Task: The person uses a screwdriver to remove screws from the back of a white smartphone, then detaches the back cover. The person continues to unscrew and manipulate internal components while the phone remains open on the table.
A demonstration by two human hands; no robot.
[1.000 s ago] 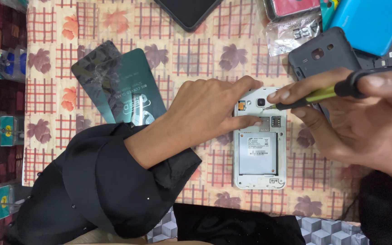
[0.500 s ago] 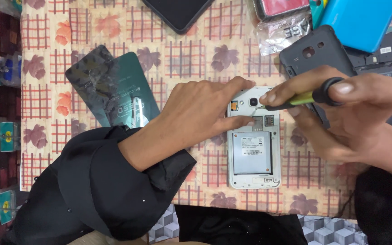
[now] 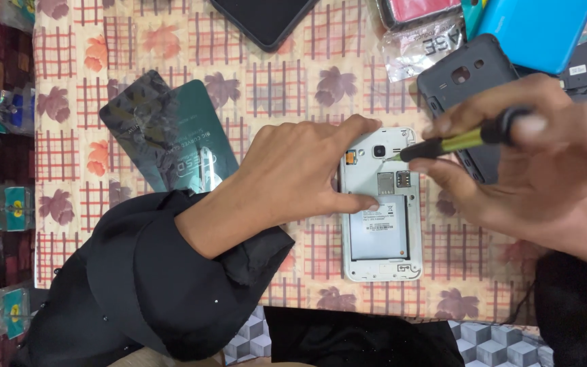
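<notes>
A white phone [image 3: 382, 228] lies face down on the patterned tablecloth [image 3: 293, 81] with its back cover off, and its inner frame shows. My left hand [image 3: 297, 177] presses on its left edge, with fingers spread along the top and the side. My right hand [image 3: 538, 163] holds a small screwdriver [image 3: 456, 143] with a yellow-green shaft and a black handle. The tip touches the phone's top right, beside the camera lens [image 3: 379, 151].
A dark grey phone back cover [image 3: 460, 78] lies just right of the phone, under my right hand. Two dark flat packets [image 3: 164, 136] rest to the left. A black phone [image 3: 263, 20], a blue case [image 3: 535, 30], a pink case and plastic bags sit along the far edge.
The view has shifted slightly. My right hand has moved a little to the right while the screwdriver tip stays at the phone's top. My left hand keeps pressing on the phone.
</notes>
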